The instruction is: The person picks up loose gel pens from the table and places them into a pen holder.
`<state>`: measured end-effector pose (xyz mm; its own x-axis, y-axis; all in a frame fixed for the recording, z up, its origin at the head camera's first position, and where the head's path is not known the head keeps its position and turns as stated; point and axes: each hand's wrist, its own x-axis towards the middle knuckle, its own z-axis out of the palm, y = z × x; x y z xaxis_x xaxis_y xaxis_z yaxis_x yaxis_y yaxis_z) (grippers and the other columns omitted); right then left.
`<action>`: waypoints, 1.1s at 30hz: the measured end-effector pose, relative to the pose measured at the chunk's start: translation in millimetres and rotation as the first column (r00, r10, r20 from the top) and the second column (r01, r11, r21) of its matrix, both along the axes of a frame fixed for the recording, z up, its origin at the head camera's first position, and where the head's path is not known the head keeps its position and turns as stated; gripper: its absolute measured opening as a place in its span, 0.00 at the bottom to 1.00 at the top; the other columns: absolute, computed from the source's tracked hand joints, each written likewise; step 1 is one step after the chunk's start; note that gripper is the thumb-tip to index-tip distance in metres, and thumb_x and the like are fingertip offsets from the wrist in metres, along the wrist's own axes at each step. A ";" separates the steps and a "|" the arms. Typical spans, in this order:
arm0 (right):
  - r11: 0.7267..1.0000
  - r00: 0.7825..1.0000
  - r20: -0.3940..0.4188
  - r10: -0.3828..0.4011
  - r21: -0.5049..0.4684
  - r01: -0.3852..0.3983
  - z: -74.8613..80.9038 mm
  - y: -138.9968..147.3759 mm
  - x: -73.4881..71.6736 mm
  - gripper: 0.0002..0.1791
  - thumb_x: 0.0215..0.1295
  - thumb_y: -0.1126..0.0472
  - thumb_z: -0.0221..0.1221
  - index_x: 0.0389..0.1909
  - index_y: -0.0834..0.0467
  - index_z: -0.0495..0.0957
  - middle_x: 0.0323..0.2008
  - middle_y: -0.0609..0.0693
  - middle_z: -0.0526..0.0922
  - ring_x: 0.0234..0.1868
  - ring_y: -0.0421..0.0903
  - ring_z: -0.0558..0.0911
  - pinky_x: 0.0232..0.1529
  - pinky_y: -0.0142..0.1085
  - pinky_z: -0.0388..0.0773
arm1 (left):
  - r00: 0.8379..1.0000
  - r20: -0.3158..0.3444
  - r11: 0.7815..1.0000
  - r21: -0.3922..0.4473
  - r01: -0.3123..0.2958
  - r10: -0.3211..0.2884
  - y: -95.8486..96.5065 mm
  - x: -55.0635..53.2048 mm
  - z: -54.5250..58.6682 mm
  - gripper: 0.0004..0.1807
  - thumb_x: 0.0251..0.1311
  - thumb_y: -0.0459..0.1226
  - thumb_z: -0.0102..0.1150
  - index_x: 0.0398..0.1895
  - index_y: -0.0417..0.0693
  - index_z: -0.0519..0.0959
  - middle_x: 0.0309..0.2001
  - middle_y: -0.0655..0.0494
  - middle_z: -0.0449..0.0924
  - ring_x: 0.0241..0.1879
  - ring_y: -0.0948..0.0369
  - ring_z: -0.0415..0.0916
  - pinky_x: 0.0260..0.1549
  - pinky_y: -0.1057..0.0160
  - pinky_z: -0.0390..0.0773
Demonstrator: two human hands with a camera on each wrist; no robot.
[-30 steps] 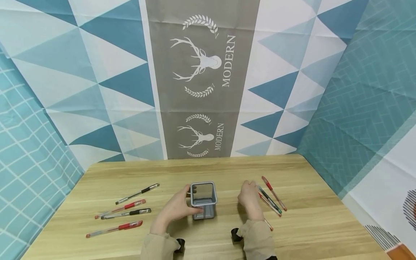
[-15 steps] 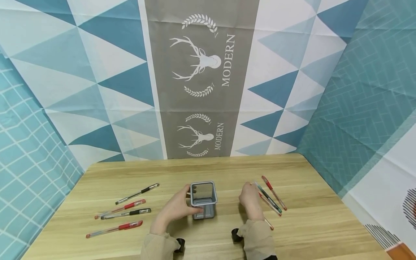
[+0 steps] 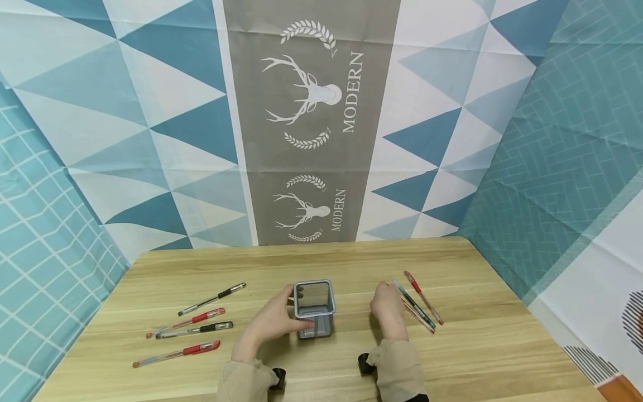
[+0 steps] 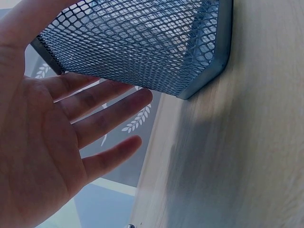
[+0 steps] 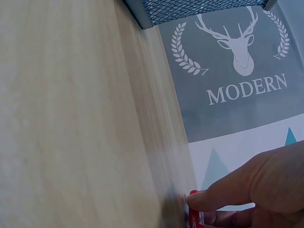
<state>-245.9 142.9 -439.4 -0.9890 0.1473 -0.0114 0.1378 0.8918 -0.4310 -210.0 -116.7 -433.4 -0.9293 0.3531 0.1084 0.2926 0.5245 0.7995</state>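
A grey metal mesh pen holder (image 3: pixel 316 329) stands upright near the middle of the wooden table, its square mouth facing up. My left hand (image 3: pixel 273 317) grips its left side, thumb across the near wall and fingers behind; the left wrist view shows the mesh wall (image 4: pixel 133 42) between them. To the right of the holder, my right hand (image 3: pixel 388 306) is low at the tabletop. In the right wrist view its thumb and a finger pinch the red cap of a gel pen (image 5: pixel 194 218); the rest of that pen is out of sight.
Beside my right hand lie a green pen (image 3: pixel 417 306), a red pen (image 3: pixel 424 297) and another red-tipped pen (image 3: pixel 421 320). On the left are two black pens (image 3: pixel 213 298) and two red pens (image 3: pixel 178 353). A patterned cloth (image 3: pixel 311 139) hangs behind the table.
The red pen end that stuck out beside my right sleeve has gone from sight. My right hand shifted very slightly; the left hand and pen holder stayed put.
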 end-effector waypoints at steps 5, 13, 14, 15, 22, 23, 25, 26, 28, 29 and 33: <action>1.000 1.000 0.024 0.004 0.007 -0.004 1.5 0.3 -0.7 0.15 0.55 0.71 0.53 0.43 0.73 0.72 0.40 0.67 0.76 0.36 0.56 0.76 0.29 0.45 0.75 | 1.000 0.004 1.000 0.004 0.001 -0.001 0.1 -0.9 -0.7 0.44 0.36 0.50 0.72 0.57 0.42 0.64 0.48 0.49 0.76 0.50 0.49 0.72 0.49 0.48 0.72; 1.000 0.999 0.027 0.017 -0.009 -0.016 5.3 0.9 0.5 0.14 0.55 0.71 0.52 0.43 0.72 0.72 0.37 0.65 0.76 0.31 0.53 0.75 0.25 0.42 0.73 | 1.000 0.007 1.000 -0.002 -0.005 0.005 0.2 -0.9 -0.4 0.43 0.35 0.50 0.73 0.56 0.43 0.65 0.47 0.49 0.76 0.50 0.48 0.72 0.49 0.46 0.71; 1.000 1.000 0.023 0.017 -0.016 -0.016 5.9 1.0 0.8 0.13 0.55 0.71 0.52 0.42 0.72 0.73 0.34 0.64 0.77 0.29 0.52 0.74 0.23 0.40 0.72 | 1.000 0.008 1.000 -0.002 -0.005 0.005 0.3 -0.8 -0.3 0.43 0.35 0.50 0.73 0.56 0.43 0.65 0.47 0.48 0.76 0.50 0.48 0.72 0.49 0.46 0.71; 1.000 1.000 0.015 0.016 -0.024 -0.016 6.5 1.0 1.0 0.12 0.55 0.72 0.52 0.40 0.72 0.73 0.32 0.63 0.76 0.27 0.51 0.73 0.21 0.39 0.71 | 1.000 0.010 1.000 -0.001 -0.005 0.005 0.3 -0.7 -0.3 0.43 0.35 0.50 0.73 0.56 0.43 0.65 0.47 0.48 0.76 0.50 0.48 0.72 0.49 0.46 0.71; 0.997 0.999 -0.047 0.017 -0.076 -0.020 10.1 0.6 2.5 0.14 0.57 0.73 0.50 0.44 0.70 0.72 0.38 0.64 0.75 0.26 0.50 0.71 0.20 0.35 0.67 | 1.000 0.027 1.000 -0.007 -0.015 0.016 0.5 0.1 0.0 0.44 0.36 0.51 0.72 0.57 0.44 0.64 0.49 0.48 0.75 0.51 0.48 0.72 0.49 0.46 0.71; 0.996 0.998 -0.055 0.017 -0.081 -0.021 10.3 0.3 2.7 0.14 0.57 0.73 0.50 0.46 0.69 0.72 0.40 0.64 0.75 0.26 0.50 0.71 0.20 0.35 0.67 | 1.000 0.026 1.000 -0.009 -0.016 0.017 0.5 0.2 0.0 0.44 0.36 0.51 0.72 0.57 0.44 0.64 0.49 0.48 0.75 0.51 0.48 0.72 0.49 0.46 0.71; 0.996 0.997 -0.075 0.017 -0.090 -0.023 10.3 -0.2 2.9 0.15 0.57 0.73 0.50 0.47 0.66 0.73 0.42 0.65 0.75 0.26 0.49 0.71 0.20 0.34 0.67 | 1.000 0.025 1.000 -0.008 -0.015 0.015 0.4 0.3 0.0 0.44 0.36 0.51 0.72 0.57 0.43 0.64 0.49 0.48 0.75 0.51 0.48 0.72 0.49 0.46 0.71; 0.996 0.996 -0.086 0.016 -0.088 -0.024 10.5 -0.4 2.8 0.16 0.57 0.72 0.50 0.47 0.65 0.74 0.43 0.65 0.75 0.26 0.49 0.71 0.20 0.34 0.67 | 1.000 0.025 1.000 -0.010 -0.014 0.014 0.3 0.3 -0.1 0.44 0.36 0.51 0.72 0.57 0.43 0.64 0.49 0.48 0.75 0.51 0.48 0.72 0.49 0.46 0.71; 0.996 0.994 -0.112 0.018 -0.082 -0.027 10.6 -0.6 2.5 0.15 0.57 0.72 0.50 0.45 0.63 0.76 0.42 0.64 0.76 0.26 0.49 0.71 0.19 0.35 0.68 | 1.000 0.027 1.000 -0.003 -0.009 0.009 0.1 0.1 -0.1 0.44 0.36 0.50 0.72 0.57 0.43 0.64 0.49 0.47 0.75 0.51 0.48 0.72 0.49 0.46 0.71; 0.996 0.992 -0.127 0.020 -0.079 -0.031 11.0 -0.7 2.4 0.16 0.56 0.73 0.49 0.45 0.63 0.77 0.41 0.64 0.76 0.25 0.49 0.71 0.20 0.35 0.68 | 1.000 0.027 1.000 -0.001 -0.006 0.006 0.0 0.0 -0.1 0.44 0.36 0.50 0.72 0.57 0.43 0.63 0.49 0.47 0.75 0.51 0.48 0.72 0.49 0.47 0.71; 0.996 0.981 -0.188 0.041 -0.071 -0.055 13.5 -0.6 1.6 0.16 0.55 0.74 0.48 0.43 0.64 0.78 0.38 0.63 0.77 0.26 0.49 0.72 0.23 0.37 0.71 | 0.999 0.040 1.000 0.016 0.004 -0.005 0.3 -0.1 0.6 0.44 0.39 0.50 0.71 0.59 0.43 0.62 0.50 0.47 0.75 0.51 0.48 0.72 0.49 0.47 0.71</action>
